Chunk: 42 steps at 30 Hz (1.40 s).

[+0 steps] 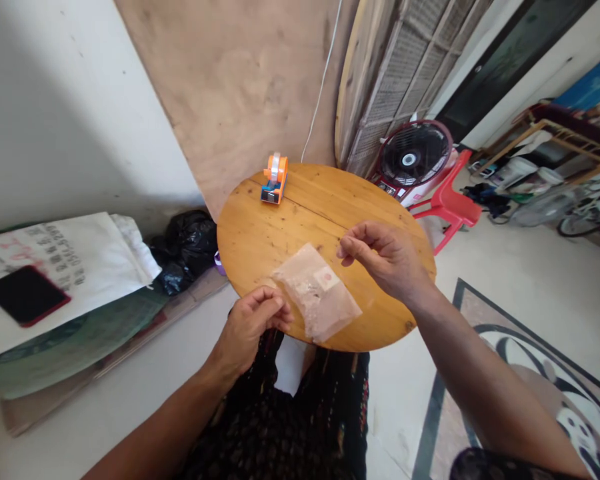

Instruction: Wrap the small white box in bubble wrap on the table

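Note:
A clear plastic bag (pixel 337 310) with a small pale label lies flat on the round wooden table (pixel 320 207). Just left of the bag, at the table's near edge, my left hand (pixel 260 317) has its fingers curled and thumb pressed to them. Above the bag's right side, my right hand (pixel 385 257) is closed in a pinch. Whatever either pinch may hold is too small or too transparent to make out. An orange tape dispenser (pixel 276 179) with a roll of clear tape stands near the table's far left edge.
White paper (pixel 289 365) rests on my lap below the table. A red plastic chair (pixel 453 200) and a fan (pixel 415 157) stand beyond the table to the right. To the left are black bags (pixel 190 240) and a phone (pixel 27 295) on a white sack (pixel 100 250).

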Motion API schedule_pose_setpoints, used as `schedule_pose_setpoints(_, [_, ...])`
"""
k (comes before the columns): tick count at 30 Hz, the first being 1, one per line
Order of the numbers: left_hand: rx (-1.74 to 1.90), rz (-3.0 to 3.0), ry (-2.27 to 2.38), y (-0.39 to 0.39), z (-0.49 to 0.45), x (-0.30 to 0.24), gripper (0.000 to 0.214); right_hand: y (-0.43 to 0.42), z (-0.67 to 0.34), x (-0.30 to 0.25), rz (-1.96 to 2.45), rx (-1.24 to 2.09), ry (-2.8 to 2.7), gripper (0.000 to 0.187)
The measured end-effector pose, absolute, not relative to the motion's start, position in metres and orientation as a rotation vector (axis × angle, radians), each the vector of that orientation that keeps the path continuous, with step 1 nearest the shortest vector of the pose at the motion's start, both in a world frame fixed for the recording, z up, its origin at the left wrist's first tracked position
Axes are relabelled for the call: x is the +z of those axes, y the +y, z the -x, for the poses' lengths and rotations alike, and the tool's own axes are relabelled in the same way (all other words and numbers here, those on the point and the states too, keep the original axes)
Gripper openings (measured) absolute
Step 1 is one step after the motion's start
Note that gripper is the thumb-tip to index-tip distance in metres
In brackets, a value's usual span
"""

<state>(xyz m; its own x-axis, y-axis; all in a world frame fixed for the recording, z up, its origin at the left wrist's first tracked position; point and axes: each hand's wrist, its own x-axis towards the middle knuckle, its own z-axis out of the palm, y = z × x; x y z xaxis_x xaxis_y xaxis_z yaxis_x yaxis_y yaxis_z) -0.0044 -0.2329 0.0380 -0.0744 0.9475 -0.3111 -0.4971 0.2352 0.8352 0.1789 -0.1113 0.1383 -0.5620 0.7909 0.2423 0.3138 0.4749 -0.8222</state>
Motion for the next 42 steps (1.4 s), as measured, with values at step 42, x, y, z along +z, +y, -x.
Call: schedule_pose_setpoints(42, [0.902, -0.209, 0.104, -0.304, 0.003, 0.103, 0.061, -0.206, -0.144, 0.185, 0.644, 0.886, -1.994, 0.020])
